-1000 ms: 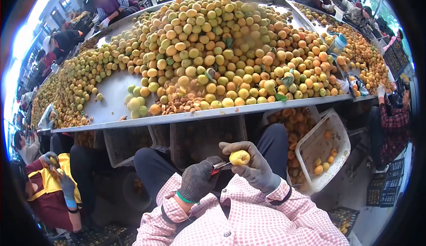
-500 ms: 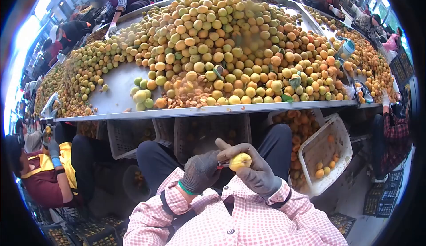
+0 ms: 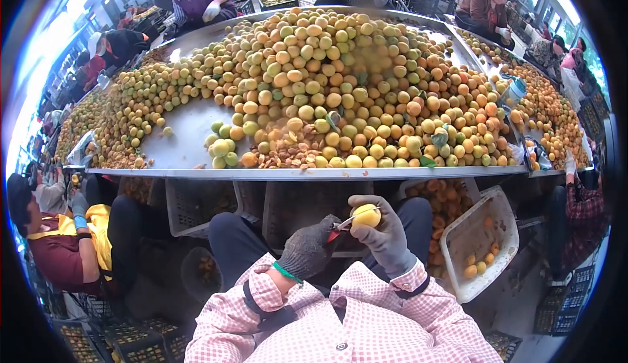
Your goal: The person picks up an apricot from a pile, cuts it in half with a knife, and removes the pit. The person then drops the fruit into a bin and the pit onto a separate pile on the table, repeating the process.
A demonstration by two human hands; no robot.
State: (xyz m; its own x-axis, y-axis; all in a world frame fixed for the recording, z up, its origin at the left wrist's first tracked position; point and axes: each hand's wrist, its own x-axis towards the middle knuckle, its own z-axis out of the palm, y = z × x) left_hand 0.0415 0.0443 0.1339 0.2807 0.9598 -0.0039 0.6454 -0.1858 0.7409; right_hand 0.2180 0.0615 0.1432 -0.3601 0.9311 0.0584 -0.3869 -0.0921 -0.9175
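Note:
My left hand, in a dark grey glove, is closed around a small tool with a red handle. The tool's metal end reaches to a yellow fruit. My right hand, in a lighter grey glove, grips that fruit between thumb and fingers. Both hands are close together over my lap, below the table's front edge. On the table lies a large heap of yellow-green and orange fruit, with a small pile of brownish pieces near the edge.
Under the table stand pale crates. A tilted white crate with several fruits is at the right, beside a crate of orange fruit. A person in a yellow apron sits at the left. Other people sit around the table.
The fruit and both hands have risen slightly towards the table. The metal end of the tool now shows at the fruit. The view has shifted slightly, and a person across the table has withdrawn a gloved hand.

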